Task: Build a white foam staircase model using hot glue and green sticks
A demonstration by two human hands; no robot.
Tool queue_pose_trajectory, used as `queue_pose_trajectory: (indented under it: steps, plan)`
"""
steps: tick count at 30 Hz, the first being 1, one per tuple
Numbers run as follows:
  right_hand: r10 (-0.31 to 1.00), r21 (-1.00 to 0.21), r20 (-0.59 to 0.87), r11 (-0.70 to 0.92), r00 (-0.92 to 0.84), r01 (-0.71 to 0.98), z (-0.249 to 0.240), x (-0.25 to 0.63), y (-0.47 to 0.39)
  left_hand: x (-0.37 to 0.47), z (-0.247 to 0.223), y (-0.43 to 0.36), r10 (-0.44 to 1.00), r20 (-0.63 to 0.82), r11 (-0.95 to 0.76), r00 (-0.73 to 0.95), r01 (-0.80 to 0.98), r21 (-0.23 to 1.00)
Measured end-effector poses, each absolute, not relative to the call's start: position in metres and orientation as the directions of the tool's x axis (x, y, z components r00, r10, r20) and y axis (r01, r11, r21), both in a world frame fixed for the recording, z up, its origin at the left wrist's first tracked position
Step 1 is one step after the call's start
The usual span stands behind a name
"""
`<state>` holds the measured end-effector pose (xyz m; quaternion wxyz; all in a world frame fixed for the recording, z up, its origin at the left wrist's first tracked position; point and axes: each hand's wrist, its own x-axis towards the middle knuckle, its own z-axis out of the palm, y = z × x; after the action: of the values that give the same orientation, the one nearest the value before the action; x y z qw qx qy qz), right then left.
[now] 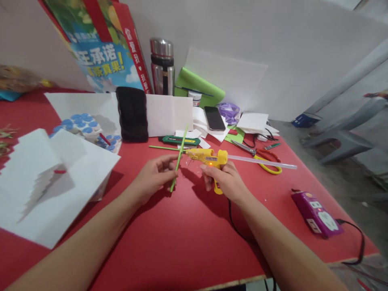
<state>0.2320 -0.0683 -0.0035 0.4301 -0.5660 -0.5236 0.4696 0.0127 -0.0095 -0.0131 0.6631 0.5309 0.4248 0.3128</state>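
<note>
Between the fingers of my left hand (159, 174) is a thin green strip (182, 147), tilted upright. My right hand (226, 178) is wrapped round the handle of a yellow hot glue gun (201, 154), with an orange light lit on its side. A long clear glue stick (263, 161) sticks out of the gun's back end. The nozzle points left and meets the green strip, or sits just behind it; I cannot tell which. Another thin green strip (162, 148) lies level behind my left fingers. A green utility knife (180, 140) rests just beyond.
Scissors (266, 161) with red and yellow handles lie to the right, near a purple power box (317, 214). A folded white paper structure (81, 178) stands at left. Behind are a black phone-like object (131, 115), a phone (214, 118) and a steel flask (163, 66).
</note>
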Motion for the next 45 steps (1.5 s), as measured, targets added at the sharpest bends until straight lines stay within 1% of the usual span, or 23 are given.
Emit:
queue_pose_trajectory:
  steps: [9,20,26,35,42,43,45]
  plan:
    - [0.995,-0.959,-0.103,-0.096,-0.009,0.268,0.003,0.231,-0.072,0.013,-0.014,-0.009,0.872,-0.234,0.255,0.431,0.008,0.967]
    - [0.998,-0.961,-0.065,-0.067,0.018,0.270,0.003,0.233,-0.071,0.012,-0.015,-0.008,0.869,-0.230,0.232,0.438,0.050,0.972]
    - [0.996,-0.968,-0.075,-0.086,0.056,0.236,0.002,0.235,-0.069,0.013,-0.014,-0.009,0.860,-0.236,0.222,0.453,0.084,0.971]
    - [0.995,-0.976,-0.035,-0.055,0.099,0.212,0.005,0.238,-0.067,0.013,-0.011,-0.010,0.833,-0.256,0.212,0.491,0.144,0.967]
    - [0.977,-0.995,-0.017,-0.037,0.213,0.093,0.004,0.245,-0.062,0.013,-0.012,-0.010,0.835,-0.266,0.240,0.482,0.117,0.964]
    - [0.973,-0.993,-0.027,-0.053,0.229,0.108,0.006,0.248,-0.061,0.012,-0.012,-0.010,0.836,-0.265,0.244,0.481,0.108,0.964]
    - [0.966,-0.973,-0.068,-0.120,0.250,0.197,0.009,0.256,-0.062,0.012,-0.012,-0.010,0.836,-0.264,0.256,0.481,0.082,0.963]
